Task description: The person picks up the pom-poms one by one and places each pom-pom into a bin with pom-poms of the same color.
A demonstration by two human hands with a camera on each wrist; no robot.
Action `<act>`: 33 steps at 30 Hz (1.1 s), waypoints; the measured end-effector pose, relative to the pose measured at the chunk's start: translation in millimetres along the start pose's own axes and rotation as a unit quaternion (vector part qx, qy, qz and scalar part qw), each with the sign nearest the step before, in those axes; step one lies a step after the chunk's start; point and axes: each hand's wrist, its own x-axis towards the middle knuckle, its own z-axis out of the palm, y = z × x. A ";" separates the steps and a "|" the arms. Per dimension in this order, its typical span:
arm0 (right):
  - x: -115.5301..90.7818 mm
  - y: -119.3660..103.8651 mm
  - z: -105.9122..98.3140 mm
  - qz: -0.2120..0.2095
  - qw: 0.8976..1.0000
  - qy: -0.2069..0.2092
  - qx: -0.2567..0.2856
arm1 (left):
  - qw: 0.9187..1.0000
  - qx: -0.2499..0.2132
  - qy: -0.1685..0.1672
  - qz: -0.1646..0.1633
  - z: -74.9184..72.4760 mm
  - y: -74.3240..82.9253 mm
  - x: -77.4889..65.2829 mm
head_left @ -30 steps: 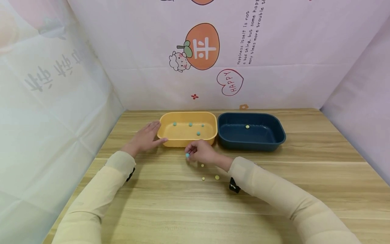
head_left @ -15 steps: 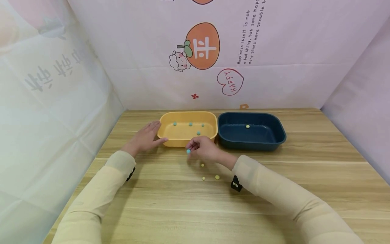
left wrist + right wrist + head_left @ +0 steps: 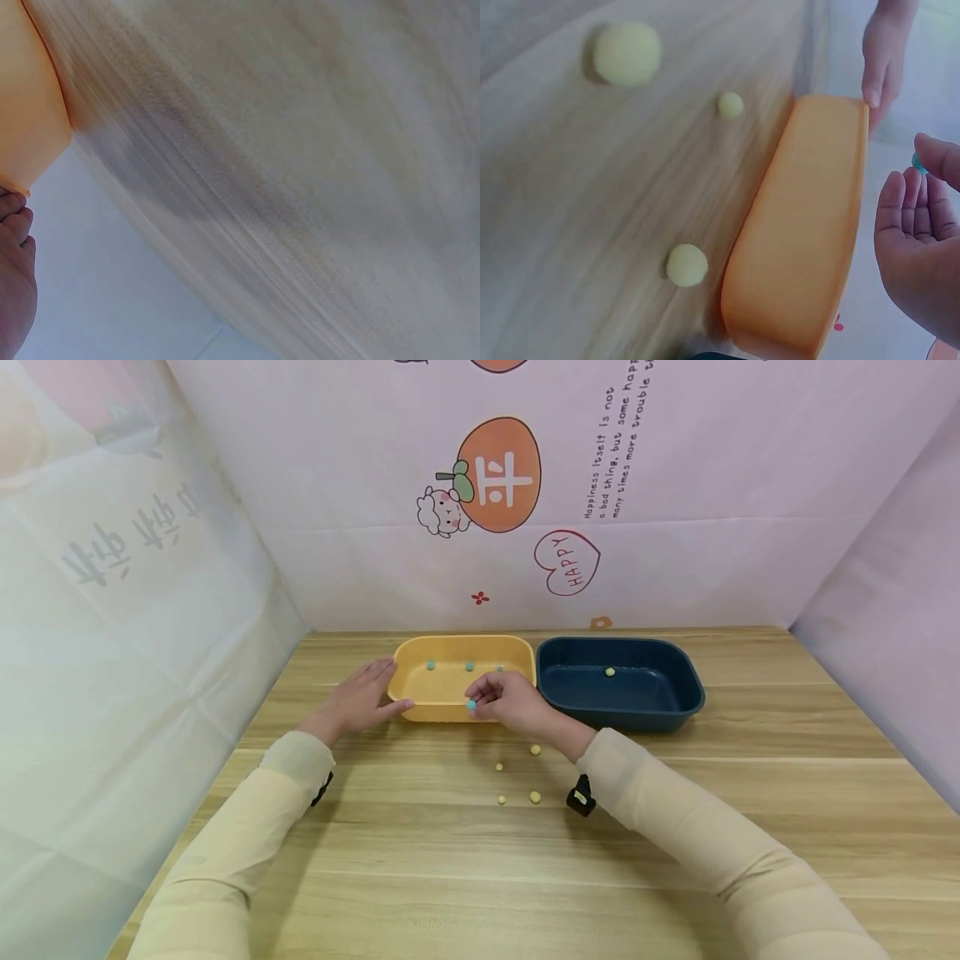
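My right hand pinches a small blue ball between thumb and fingers, over the front rim of the yellow tub. In the right wrist view, the same blue ball shows partly behind the thumb. My left hand rests on the tub's left end, its fingers along the side and its thumb extended at the front rim. Several blue balls, such as the one at the left, lie on the tub's floor; my right hand hides part of the inside.
Next to the yellow tub stands a navy tub with one pale yellow ball inside. Several pale yellow balls, such as a larger one, lie on the wooden table in front. A printed cloth hangs behind.
My right hand has moved up and away from me with the blue ball, from the table in front of the tub to its rim, uncovering another pale yellow ball. My left hand stays put.
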 end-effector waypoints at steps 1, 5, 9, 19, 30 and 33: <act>0.8 -0.7 -1.1 0.002 1.000 0.004 0.000 | 1.000 0.000 0.000 0.000 0.2 0.0 0.0; 3.3 -3.0 -5.3 0.007 1.000 0.020 0.007 | 1.000 -0.002 0.001 -0.001 0.8 0.0 0.2; 6.5 -4.4 -8.9 0.014 0.999 0.028 0.033 | 1.000 -0.004 -0.003 -0.006 1.2 0.1 0.8; 24.2 -5.5 -13.3 0.000 0.998 0.059 0.035 | 1.000 -0.003 -0.007 -0.011 1.7 -1.0 1.3; 44.8 -9.2 -11.1 0.014 0.995 0.101 -0.009 | 1.000 -0.003 -0.006 -0.010 2.5 -2.3 1.3; 51.2 -8.3 -10.0 0.030 0.994 0.106 -0.011 | 1.000 -0.006 -0.004 -0.009 2.8 -2.8 1.5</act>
